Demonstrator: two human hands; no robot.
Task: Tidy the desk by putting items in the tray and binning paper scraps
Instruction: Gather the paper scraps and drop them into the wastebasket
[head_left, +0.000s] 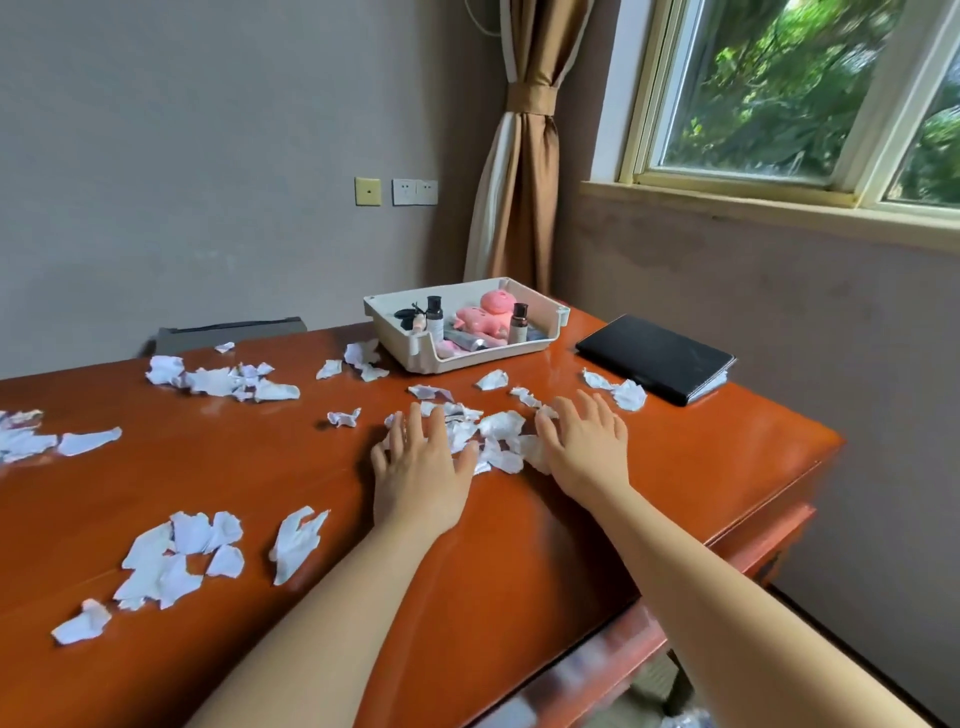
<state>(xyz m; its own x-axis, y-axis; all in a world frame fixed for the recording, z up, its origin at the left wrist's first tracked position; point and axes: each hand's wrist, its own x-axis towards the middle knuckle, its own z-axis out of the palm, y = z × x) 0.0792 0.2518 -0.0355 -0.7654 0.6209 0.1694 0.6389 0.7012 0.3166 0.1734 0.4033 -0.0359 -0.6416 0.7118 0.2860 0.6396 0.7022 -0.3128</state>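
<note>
- Bare forearms first: the left forearm (322, 623) and right forearm (727, 597) come in over the near edge of the table (519, 545), a glossy red-brown wooden top.
- And the left hand (415, 467) lies palm down, fingers spread, grip wide and holding nothing, on the left side of a heap of scraps (501, 431).
- Right hand (584, 447), same story: fingers splayed flat, grip wide, on the heap's right side.
- That heap sits on the camera side of the tray (483, 359), which is one white plastic tray near the table's far edge.
- Inside the tray: two dark-capped bottles, one (434, 312) at the left and one (519, 322) at the right, with one pink plush toy (488, 312) between them and a grey tube (465, 340) lying in front.
- The bottle labels are too small to read.
- Right of the tray, one black folder (655, 356) lies flat, closed.
- Left of the tray, loose white torn paper is scattered in several clusters: a far cluster (218, 379), a near cluster (176, 561), more at the table's left edge (31, 441).
- Two single scraps (615, 389) lie between the tray and the folder's near corner.
- Behind the tray: a grey wall with one yellow plate (368, 191) and two white sockets (414, 192), one tied brown curtain (524, 156), and a window (779, 88) full of green leaves.
</note>
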